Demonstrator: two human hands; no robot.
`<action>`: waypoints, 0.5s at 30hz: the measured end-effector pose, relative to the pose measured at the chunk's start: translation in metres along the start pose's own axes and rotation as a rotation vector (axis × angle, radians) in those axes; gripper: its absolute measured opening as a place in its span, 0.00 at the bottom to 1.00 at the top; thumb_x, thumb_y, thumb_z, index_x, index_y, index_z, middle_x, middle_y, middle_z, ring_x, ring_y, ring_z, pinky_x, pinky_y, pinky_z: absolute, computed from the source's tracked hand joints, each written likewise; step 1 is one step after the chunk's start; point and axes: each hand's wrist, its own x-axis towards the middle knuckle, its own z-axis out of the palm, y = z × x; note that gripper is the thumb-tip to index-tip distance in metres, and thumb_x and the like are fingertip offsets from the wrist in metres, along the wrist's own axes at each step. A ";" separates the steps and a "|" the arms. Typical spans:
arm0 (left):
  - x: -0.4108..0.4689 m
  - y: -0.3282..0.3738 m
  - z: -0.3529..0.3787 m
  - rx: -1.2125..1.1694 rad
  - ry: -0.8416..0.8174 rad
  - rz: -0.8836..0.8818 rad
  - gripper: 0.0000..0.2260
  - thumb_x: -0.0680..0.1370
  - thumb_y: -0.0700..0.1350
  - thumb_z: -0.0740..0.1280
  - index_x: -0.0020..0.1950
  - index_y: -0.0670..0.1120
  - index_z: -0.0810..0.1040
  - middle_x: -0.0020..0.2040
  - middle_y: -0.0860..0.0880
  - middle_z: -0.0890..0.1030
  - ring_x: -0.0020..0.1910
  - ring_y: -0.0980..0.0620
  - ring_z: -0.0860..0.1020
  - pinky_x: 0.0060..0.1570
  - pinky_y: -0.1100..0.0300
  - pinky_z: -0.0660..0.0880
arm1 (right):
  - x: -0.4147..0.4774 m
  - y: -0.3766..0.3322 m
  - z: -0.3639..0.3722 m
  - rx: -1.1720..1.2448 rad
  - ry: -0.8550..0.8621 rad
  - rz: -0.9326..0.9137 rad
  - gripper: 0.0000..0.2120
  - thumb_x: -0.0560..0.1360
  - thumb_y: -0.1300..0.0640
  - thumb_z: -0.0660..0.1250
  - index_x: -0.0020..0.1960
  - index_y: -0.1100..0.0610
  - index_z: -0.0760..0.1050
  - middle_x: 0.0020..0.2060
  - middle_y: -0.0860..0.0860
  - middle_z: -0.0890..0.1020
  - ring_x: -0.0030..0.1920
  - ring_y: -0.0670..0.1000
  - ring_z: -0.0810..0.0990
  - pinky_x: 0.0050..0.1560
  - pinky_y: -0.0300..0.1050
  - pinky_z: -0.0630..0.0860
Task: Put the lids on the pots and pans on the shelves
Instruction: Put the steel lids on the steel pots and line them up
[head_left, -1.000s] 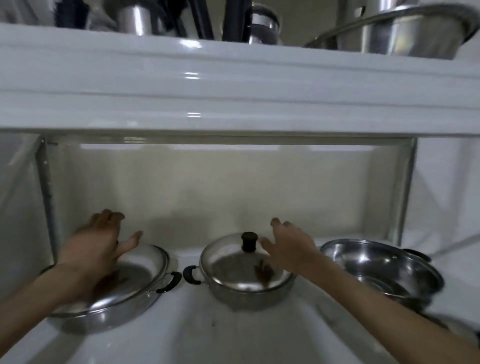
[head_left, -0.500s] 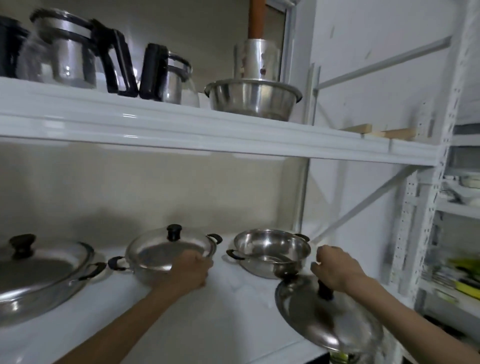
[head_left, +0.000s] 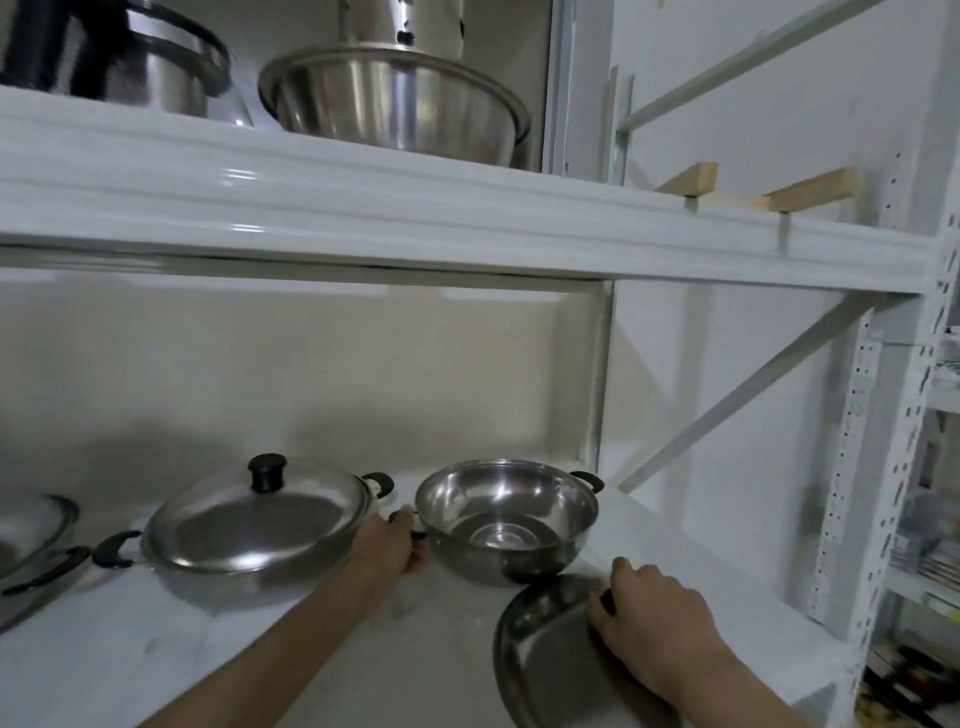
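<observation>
Lid (head_left: 550, 660) is gripped by its knob in the right hand (head_left: 649, 629), held tilted just in front of the open pot (head_left: 506, 519) on the lower shelf (head_left: 156, 649); the left hand (head_left: 392, 540) is closed on the pot's near handle. Pot should be kept steadied while the lid is levelled, centred over the rim and lowered flat. A tilted drop risks the lid catching the rim and sliding off.

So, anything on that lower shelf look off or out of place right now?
Nothing damaged or spilled. The open pot has no lid yet; its lid is tilted at the shelf's front edge, in the right hand. The left hand is at the pot's handle.
</observation>
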 end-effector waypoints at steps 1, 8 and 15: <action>0.003 0.000 0.003 0.032 0.050 0.007 0.13 0.81 0.42 0.58 0.42 0.36 0.76 0.27 0.42 0.76 0.21 0.49 0.70 0.19 0.65 0.67 | -0.001 0.002 -0.002 -0.023 0.004 -0.016 0.11 0.79 0.45 0.53 0.47 0.53 0.62 0.46 0.54 0.73 0.56 0.56 0.78 0.44 0.48 0.64; 0.015 -0.004 0.010 0.224 0.181 0.071 0.11 0.78 0.37 0.61 0.41 0.33 0.78 0.25 0.45 0.77 0.22 0.48 0.72 0.21 0.64 0.66 | -0.017 0.034 -0.052 0.097 0.030 0.076 0.17 0.73 0.38 0.57 0.40 0.53 0.66 0.35 0.47 0.70 0.43 0.53 0.74 0.42 0.44 0.70; 0.023 -0.006 0.008 0.266 0.201 0.061 0.14 0.76 0.37 0.63 0.30 0.37 0.77 0.17 0.49 0.76 0.22 0.47 0.74 0.25 0.62 0.70 | 0.054 0.018 -0.110 0.268 0.237 -0.072 0.19 0.73 0.42 0.63 0.39 0.59 0.74 0.36 0.54 0.77 0.38 0.55 0.77 0.39 0.50 0.75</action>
